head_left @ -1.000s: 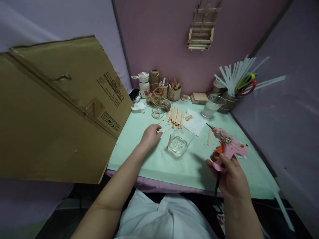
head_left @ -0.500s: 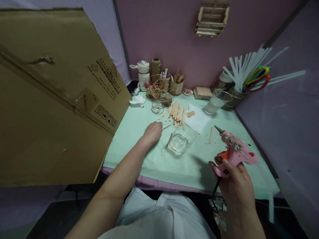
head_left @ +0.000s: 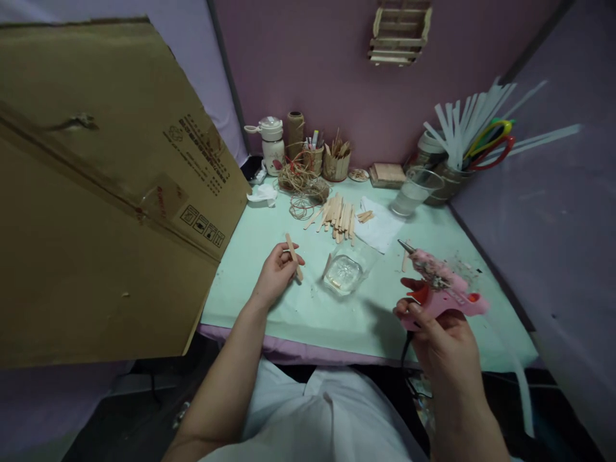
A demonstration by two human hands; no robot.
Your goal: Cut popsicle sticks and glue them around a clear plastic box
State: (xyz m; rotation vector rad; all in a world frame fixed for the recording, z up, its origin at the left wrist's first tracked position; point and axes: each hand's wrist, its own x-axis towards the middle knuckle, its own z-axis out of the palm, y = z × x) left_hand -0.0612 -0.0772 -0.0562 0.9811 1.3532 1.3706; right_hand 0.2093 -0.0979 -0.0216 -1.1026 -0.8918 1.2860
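Between the fingers of my left hand (head_left: 275, 274) is a wooden craft stick (head_left: 294, 256), held tilted over the table's left half. My right hand (head_left: 440, 333) grips a pink hot glue gun (head_left: 440, 282) by its handle, nozzle pointing up and left. A white glue stick trails from the gun's back end. Between the two hands stands a clear square glass container (head_left: 342, 274). Behind it lies a pile of craft sticks (head_left: 339, 217). One more stick (head_left: 405, 260) lies near the gun's nozzle, partly hidden by it.
A large cardboard box (head_left: 115, 205) stands along the left. At the back are a white bottle (head_left: 273, 151), tangled twine (head_left: 301, 183), a stick cup (head_left: 335, 165) and wood pieces (head_left: 387, 174). A plastic cup (head_left: 414, 194) stands right, before a holder with scissors (head_left: 500, 149) and glue sticks (head_left: 459, 122).
My left hand has drawn back from near the stick pile toward me, and the craft stick now shows upright-tilted in its fingers. The glue gun has shifted slightly left and up.
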